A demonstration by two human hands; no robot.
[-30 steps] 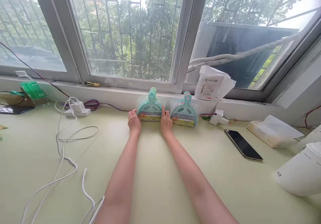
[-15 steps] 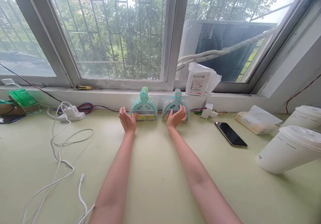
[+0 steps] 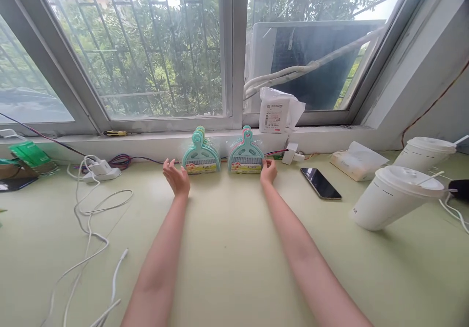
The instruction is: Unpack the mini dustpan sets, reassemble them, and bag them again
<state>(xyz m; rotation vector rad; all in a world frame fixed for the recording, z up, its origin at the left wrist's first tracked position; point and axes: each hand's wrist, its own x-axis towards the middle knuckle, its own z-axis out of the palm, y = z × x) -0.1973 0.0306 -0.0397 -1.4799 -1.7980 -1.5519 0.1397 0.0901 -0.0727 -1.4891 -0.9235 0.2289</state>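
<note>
Two stacks of small dustpan-and-brush sets in clear wrap stand upright against the wall below the window. My left hand (image 3: pixel 177 178) has its fingers apart at the left edge of the left stack (image 3: pixel 200 158), its fingertips pointing up. At the right edge of the right stack (image 3: pixel 245 157) is my right hand (image 3: pixel 268 172), its fingers bent together around that edge. Both stacks are mint green in front, with yellow labels; pink shows behind the right one and light green behind the left.
A phone (image 3: pixel 321 183), a tissue pack (image 3: pixel 357 162) and white cups (image 3: pixel 397 195) lie or stand to the right. White cables (image 3: pixel 88 219) and a power strip (image 3: pixel 100 174) are on the left. A wrapped package (image 3: pixel 279 111) sits on the sill.
My right hand has moved from in front of the right stack to its right edge, and its fingers have closed in. My left hand stays beside the left stack. The view has shifted.
</note>
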